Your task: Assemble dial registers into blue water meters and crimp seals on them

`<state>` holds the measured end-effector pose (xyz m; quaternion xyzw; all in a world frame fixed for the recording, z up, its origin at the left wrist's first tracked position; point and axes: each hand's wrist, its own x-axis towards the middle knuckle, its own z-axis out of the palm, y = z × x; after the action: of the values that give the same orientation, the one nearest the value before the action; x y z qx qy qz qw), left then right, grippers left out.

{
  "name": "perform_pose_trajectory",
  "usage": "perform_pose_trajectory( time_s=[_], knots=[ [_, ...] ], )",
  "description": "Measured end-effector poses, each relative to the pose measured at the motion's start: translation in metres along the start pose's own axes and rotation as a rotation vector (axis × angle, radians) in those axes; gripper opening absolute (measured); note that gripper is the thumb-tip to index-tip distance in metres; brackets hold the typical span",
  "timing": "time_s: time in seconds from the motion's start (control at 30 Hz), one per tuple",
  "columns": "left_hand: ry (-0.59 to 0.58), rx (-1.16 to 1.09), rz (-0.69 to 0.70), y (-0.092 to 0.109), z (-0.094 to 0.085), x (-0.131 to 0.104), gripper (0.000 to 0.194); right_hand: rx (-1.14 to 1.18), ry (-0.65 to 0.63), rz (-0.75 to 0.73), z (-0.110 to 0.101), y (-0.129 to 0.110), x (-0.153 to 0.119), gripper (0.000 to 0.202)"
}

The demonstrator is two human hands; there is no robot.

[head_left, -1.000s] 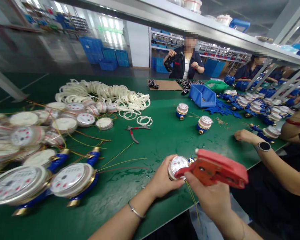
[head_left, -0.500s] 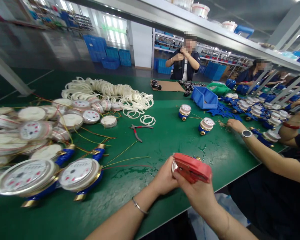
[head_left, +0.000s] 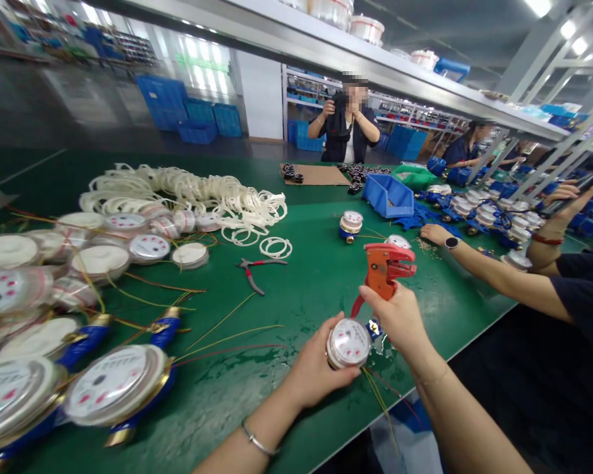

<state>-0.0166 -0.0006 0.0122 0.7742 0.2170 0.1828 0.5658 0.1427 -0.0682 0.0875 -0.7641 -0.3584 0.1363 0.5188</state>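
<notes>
1. The left hand [head_left: 316,370] is closed around a small water meter [head_left: 348,343] and holds it near the front edge of the green table [head_left: 316,289]. The fingers are curled around the side of the meter, and the white dial with red marks faces up toward the camera.
2. A blue part of the meter body shows just to the right of the dial, between the two hands. Thin yellow-green wires [head_left: 375,395] hang down from below the meter, past the edge of the table.
3. The right hand [head_left: 398,319] is closed on the handles of a red sealing plier [head_left: 383,266]. The tool stands up above the hand, with its head pointing to the right, and it is a little above and behind the meter, not touching the dial.
4. On the left side of the table lie many larger water meters [head_left: 113,385] with blue bodies and brass ends, together with loose dials and coloured wires.
5. Behind them there is a big pile of white rubber rings [head_left: 192,191]. A small plier with red handles [head_left: 254,268] lies flat on the table near the rings.
6. Farther back stands a blue plastic bin [head_left: 388,195], and a single meter [head_left: 350,225] stands just in front of it.
7. On the right, another person's arm with a wristwatch [head_left: 452,243] rests on the table. A third person stands at the far side of the table with both hands raised.
</notes>
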Motion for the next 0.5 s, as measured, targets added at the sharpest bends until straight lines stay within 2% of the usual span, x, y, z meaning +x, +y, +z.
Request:
perform_pose_trajectory(
  time_s=[0.1,0.2,0.3,0.4,0.5],
  knots=[
    [-0.011,-0.014,0.002,0.004,-0.001,0.002,0.083,0.051,0.009,-0.014,0.003,0.003,0.004,0.033],
    [-0.011,-0.015,-0.008,0.007,-0.003,0.004,0.079,0.094,-0.034,-0.027,0.005,0.003,0.008,0.030],
    [-0.013,-0.010,-0.012,0.004,-0.006,0.008,0.075,0.262,-0.004,0.100,0.002,0.011,0.012,0.034],
    [-0.008,0.027,-0.005,-0.003,-0.009,0.011,0.073,0.429,0.019,0.302,-0.010,0.037,0.014,0.043],
    [0.041,0.089,0.048,-0.012,-0.012,0.014,0.073,0.448,0.026,0.412,-0.028,0.077,0.015,0.050]
  ],
)
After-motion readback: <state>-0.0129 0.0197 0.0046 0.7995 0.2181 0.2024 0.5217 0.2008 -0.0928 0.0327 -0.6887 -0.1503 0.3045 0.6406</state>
